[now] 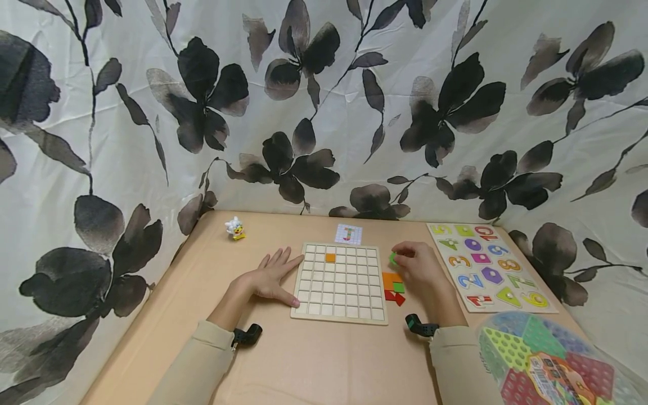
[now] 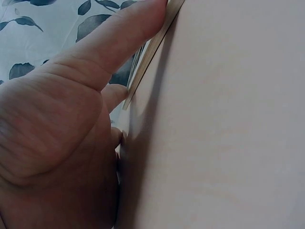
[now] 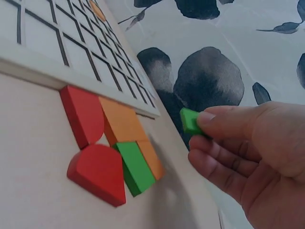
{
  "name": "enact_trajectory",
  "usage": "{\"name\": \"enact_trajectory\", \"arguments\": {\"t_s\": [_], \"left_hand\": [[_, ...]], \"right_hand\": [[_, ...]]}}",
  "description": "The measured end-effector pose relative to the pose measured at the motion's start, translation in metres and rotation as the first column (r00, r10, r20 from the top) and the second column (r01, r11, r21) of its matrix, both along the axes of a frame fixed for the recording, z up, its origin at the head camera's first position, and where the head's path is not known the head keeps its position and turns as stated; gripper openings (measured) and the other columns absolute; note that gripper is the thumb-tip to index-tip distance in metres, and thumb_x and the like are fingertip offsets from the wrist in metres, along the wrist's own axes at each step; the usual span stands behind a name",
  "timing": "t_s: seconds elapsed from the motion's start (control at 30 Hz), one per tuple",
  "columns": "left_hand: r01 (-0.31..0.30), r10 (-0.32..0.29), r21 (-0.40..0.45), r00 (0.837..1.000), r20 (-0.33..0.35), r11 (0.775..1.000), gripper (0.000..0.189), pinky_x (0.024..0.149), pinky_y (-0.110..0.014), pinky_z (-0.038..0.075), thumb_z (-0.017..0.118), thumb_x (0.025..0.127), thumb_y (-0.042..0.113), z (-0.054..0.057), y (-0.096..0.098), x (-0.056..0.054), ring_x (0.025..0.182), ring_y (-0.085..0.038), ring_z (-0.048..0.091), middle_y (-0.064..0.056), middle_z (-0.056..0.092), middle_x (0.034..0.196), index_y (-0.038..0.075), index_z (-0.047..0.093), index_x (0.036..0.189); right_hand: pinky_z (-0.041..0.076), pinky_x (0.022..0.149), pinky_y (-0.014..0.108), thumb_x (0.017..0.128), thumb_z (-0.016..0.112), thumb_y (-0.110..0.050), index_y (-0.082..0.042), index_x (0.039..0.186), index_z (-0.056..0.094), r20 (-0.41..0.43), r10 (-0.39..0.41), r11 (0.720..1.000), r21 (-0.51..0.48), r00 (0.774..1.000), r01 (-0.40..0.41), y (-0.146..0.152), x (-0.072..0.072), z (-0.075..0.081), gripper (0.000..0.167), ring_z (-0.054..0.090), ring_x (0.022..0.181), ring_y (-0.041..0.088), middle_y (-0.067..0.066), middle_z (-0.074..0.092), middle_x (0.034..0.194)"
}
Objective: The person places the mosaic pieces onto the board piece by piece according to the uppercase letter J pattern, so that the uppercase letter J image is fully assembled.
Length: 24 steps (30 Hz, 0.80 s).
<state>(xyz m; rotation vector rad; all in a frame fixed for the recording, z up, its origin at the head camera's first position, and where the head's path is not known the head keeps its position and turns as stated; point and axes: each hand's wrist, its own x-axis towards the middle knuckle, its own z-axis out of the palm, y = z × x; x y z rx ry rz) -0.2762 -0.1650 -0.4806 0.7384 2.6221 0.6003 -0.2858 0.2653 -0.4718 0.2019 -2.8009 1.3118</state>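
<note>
A white gridded board point(image 1: 340, 292) with a pale wooden rim lies on the table, and an orange square block point(image 1: 330, 257) sits in one of its upper cells. My left hand point(image 1: 268, 278) rests spread beside it, thumb and forefinger touching the board's left edge. Between thumb and fingers, my right hand point(image 1: 419, 263) pinches a small green block point(image 3: 189, 121), held above the table right of the board. Below that hand lie loose blocks against the board's right edge: orange pieces point(image 3: 125, 124), a green block point(image 3: 137, 171), a red block point(image 3: 83, 117) and a second red block point(image 3: 97, 172) with a rounded side.
Behind the board lies a small card point(image 1: 348, 234) with a coloured J-shaped pattern. A number-and-shape puzzle board point(image 1: 475, 270) is at right, with a clear tub point(image 1: 557, 360) of coloured pieces in front. A small toy figure point(image 1: 235, 228) stands back left. Floral cloth point(image 1: 354, 140) hangs behind.
</note>
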Motion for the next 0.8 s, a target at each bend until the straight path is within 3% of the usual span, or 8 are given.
{"name": "enact_trajectory", "arguments": {"t_s": [0.07, 0.37, 0.5, 0.8], "left_hand": [[-0.001, 0.001, 0.000, 1.000, 0.000, 1.000, 0.127, 0.128, -0.063, -0.008, 0.084, 0.072, 0.069, 0.000, 0.000, 0.000, 0.162, -0.040, -0.012, -0.021, -0.009, 0.174, 0.025, 0.016, 0.169], [0.019, -0.019, 0.056, 1.000, 0.007, 0.998, 0.130, 0.126, -0.064, -0.012, 0.082, 0.071, 0.075, -0.001, -0.001, 0.000, 0.160, -0.043, -0.014, -0.026, -0.009, 0.173, 0.022, 0.016, 0.169], [0.013, -0.013, 0.021, 1.000, 0.004, 1.000, 0.129, 0.127, -0.063, -0.010, 0.083, 0.071, 0.073, 0.001, 0.000, 0.001, 0.161, -0.042, -0.013, -0.023, -0.009, 0.174, 0.023, 0.015, 0.169], [0.000, 0.000, -0.014, 1.000, -0.008, 1.000, 0.126, 0.128, -0.062, -0.008, 0.084, 0.073, 0.069, 0.002, 0.000, 0.002, 0.162, -0.040, -0.012, -0.021, -0.008, 0.174, 0.024, 0.016, 0.169]], "right_hand": [[0.050, 0.088, 0.034, 0.101, 0.068, -0.013, -0.005, 0.125, 0.072, -0.004, -0.006, 0.999, -0.035, 1.000, 0.006, -0.003, 0.000, 0.003, 0.025, 0.057, 0.100, 0.028, 0.009, 0.071, 0.111], [0.057, 0.079, 0.019, 0.100, 0.070, -0.012, -0.005, 0.128, 0.071, -0.073, 0.027, 0.993, -0.113, 0.997, -0.035, -0.017, 0.002, 0.011, 0.028, 0.064, 0.094, 0.028, 0.012, 0.073, 0.113], [0.055, 0.079, 0.018, 0.099, 0.070, -0.010, -0.009, 0.127, 0.072, -0.099, 0.027, 0.989, -0.143, 0.995, -0.041, -0.025, 0.001, 0.014, 0.028, 0.063, 0.095, 0.026, 0.011, 0.071, 0.111], [0.058, 0.076, 0.015, 0.095, 0.072, 0.002, 0.000, 0.125, 0.071, -0.193, 0.065, 0.972, -0.208, 0.979, -0.106, -0.047, -0.002, 0.018, 0.030, 0.069, 0.090, 0.030, 0.021, 0.070, 0.105]]}}
